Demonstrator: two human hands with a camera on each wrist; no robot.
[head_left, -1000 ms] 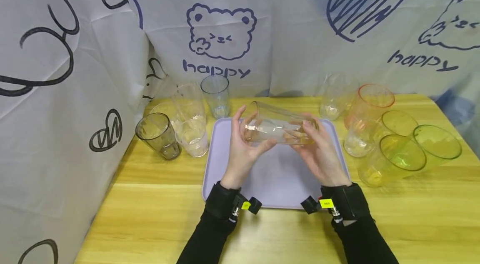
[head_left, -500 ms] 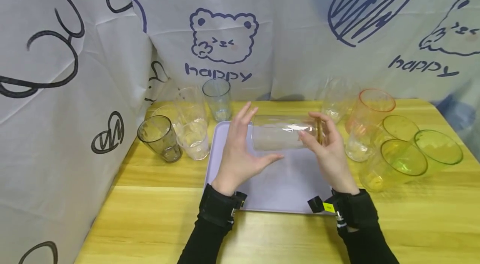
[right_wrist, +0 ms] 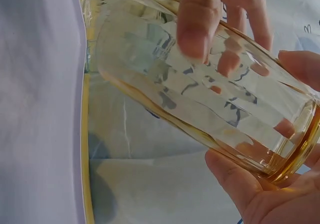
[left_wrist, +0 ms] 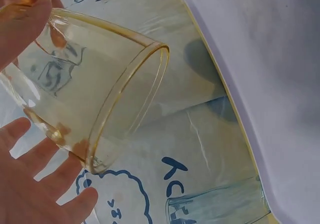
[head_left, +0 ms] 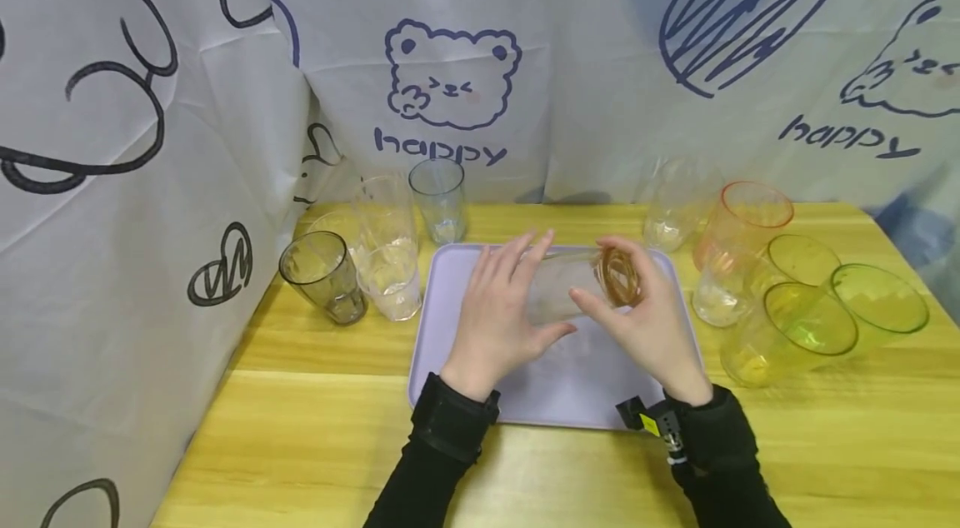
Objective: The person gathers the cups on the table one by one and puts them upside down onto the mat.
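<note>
An amber-tinted drinking glass (head_left: 566, 286) lies sideways in the air over a lilac tray (head_left: 600, 382), its base turned right. The right hand (head_left: 648, 307) grips it at the base end, thumb on the near side. In the right wrist view, the glass's thick amber base (right_wrist: 300, 156) sits among that hand's fingers. The left hand (head_left: 498, 311) is around the rim end, fingers straight and spread, covering part of the glass in the head view. In the left wrist view the open rim (left_wrist: 132, 76) points down and right, past the left hand's fingertips (left_wrist: 89, 199).
Left of the tray stand a smoky grey glass (head_left: 322, 274), several clear glasses (head_left: 393, 286) and a bluish glass (head_left: 438, 199). On the right stand clear, pink-orange (head_left: 753, 216), yellow (head_left: 806, 324) and green glasses (head_left: 885, 303). A printed curtain (head_left: 585, 53) hangs behind the wooden table (head_left: 315, 428).
The left hand loosened from its grip on the glass, then swung right across the rim end. The glass has tilted so its base faces more toward the head camera.
</note>
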